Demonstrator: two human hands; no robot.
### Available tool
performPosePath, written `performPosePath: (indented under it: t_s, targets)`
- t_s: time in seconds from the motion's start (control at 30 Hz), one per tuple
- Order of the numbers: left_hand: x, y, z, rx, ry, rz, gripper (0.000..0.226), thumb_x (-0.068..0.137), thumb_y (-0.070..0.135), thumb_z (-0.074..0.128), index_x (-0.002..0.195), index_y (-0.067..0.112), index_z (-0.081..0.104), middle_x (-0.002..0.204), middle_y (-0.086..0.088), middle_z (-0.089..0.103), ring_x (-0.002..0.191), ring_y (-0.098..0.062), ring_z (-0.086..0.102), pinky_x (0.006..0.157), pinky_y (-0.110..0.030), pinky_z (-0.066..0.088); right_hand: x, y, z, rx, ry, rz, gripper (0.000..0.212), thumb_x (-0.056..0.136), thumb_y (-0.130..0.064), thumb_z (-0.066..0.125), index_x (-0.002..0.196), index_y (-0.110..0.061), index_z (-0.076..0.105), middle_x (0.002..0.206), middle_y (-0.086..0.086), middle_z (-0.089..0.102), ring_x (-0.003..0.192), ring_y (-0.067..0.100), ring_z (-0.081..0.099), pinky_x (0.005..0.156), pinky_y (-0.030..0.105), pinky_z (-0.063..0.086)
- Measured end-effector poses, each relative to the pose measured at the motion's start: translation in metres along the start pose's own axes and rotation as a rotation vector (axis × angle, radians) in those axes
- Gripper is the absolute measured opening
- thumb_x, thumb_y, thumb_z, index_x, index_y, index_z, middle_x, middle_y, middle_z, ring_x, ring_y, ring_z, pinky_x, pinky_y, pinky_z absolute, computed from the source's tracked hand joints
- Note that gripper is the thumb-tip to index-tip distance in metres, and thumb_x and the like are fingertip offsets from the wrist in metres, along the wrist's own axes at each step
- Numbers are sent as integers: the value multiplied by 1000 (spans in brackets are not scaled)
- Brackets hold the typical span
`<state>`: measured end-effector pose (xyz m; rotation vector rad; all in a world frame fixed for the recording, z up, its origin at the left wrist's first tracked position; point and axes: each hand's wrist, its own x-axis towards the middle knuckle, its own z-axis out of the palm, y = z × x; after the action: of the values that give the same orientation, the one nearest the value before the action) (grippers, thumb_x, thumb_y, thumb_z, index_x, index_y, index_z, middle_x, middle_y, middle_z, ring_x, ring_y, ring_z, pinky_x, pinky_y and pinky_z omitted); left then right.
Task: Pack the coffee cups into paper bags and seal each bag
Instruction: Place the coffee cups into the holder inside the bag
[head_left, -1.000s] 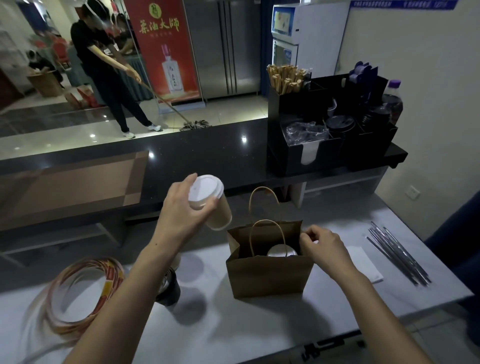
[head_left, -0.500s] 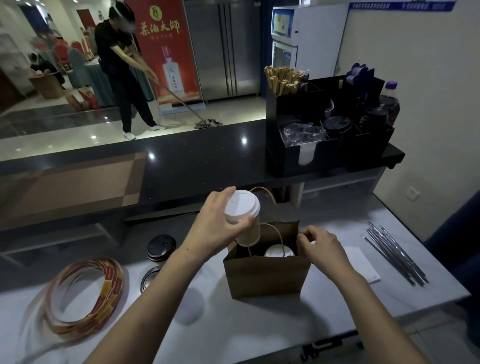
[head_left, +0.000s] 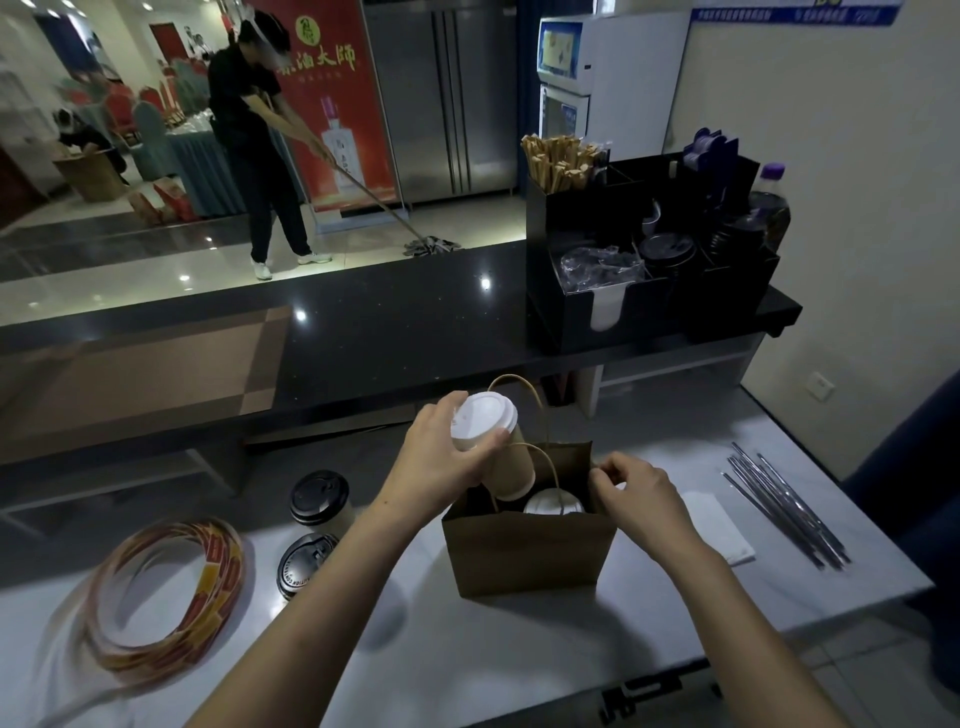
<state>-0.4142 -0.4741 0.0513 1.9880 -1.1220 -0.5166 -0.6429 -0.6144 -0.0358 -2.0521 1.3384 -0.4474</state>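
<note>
A brown paper bag (head_left: 524, 551) stands open on the white table, its two loop handles up. Inside it, on the right, sits a white-lidded cup (head_left: 551, 505). My left hand (head_left: 441, 460) grips a second coffee cup (head_left: 500, 447) by its white lid, tilted, with its base dipping into the left side of the bag's mouth. My right hand (head_left: 631, 486) pinches the bag's right rim. Two black-lidded cups (head_left: 318, 500) (head_left: 304, 564) stand on the table left of the bag.
A coil of red-and-yellow sticker tape (head_left: 171, 592) lies at the left. A white napkin (head_left: 719, 530) and several wrapped straws (head_left: 784, 501) lie right of the bag. A black organiser (head_left: 644, 260) sits on the dark counter behind. A person mops the floor beyond.
My left hand has carried the white-lidded cup rightwards and down from beside the bag into its mouth. My right hand has kept hold of the bag's rim.
</note>
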Motion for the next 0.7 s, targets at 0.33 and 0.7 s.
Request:
performPosePath:
  t_s: [0.33, 0.7]
  targets:
    - [11, 0, 4, 83, 7, 1, 74, 88, 59, 72, 150, 26, 46, 137, 3, 48, 120, -16, 47, 77, -21, 46, -3, -2, 0, -11, -6, -4, 13, 103, -41, 55, 98, -34, 65, 94, -11, 68, 86, 11, 64, 71, 33, 55]
    - [22, -11, 7, -58, 21, -102, 75, 90, 61, 70, 149, 21, 46, 136, -2, 49, 107, -20, 59, 63, -28, 63, -4, -1, -3, 0, -5, 1, 16, 102, -41, 55, 90, -33, 63, 89, -11, 68, 83, 11, 63, 64, 31, 49]
